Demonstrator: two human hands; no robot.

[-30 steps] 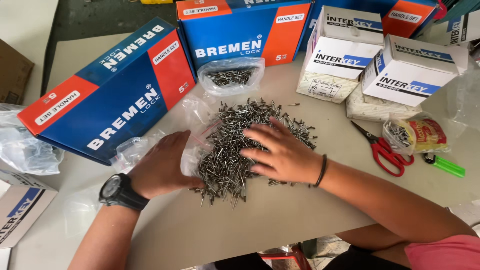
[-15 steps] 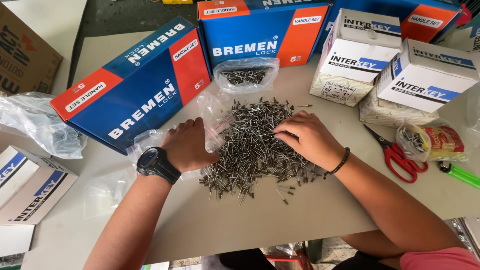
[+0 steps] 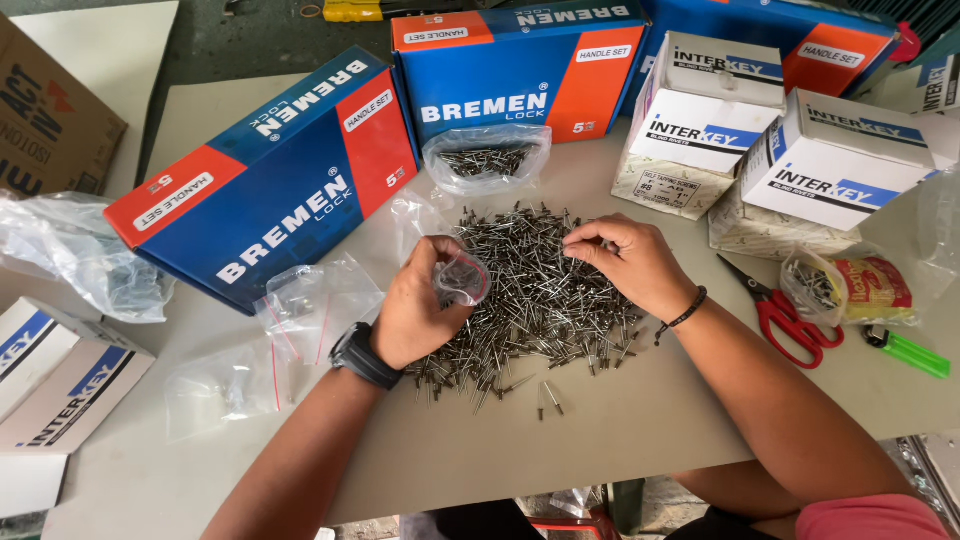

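Boxes ring the back of the table (image 3: 620,430): a long blue and orange carton (image 3: 270,190) lies slanted at the left, a second one (image 3: 510,70) stands behind the work, and two white boxes (image 3: 760,140) sit at the right, so the middle stays free for the pile of small metal pins (image 3: 545,290) spread loose in front of the person. A filled clear bag (image 3: 487,158) rests just behind the pile, against the second carton. Flat empty bags (image 3: 300,310) lie near the left wrist, seemingly within reach for that hand. The left hand (image 3: 415,310) is curled round a small clear bag (image 3: 462,278), fingers closed on it so its mouth faces the pile. The right hand (image 3: 625,265) rests on the pile's far edge, thumb and fingertips pinched together on what looks like a few pins, though how many cannot be told. Red scissors (image 3: 785,320), a green lighter (image 3: 905,352) and a small packet (image 3: 850,285) lie to the right, apart from the pile. Nothing stands between either hand and the pins.
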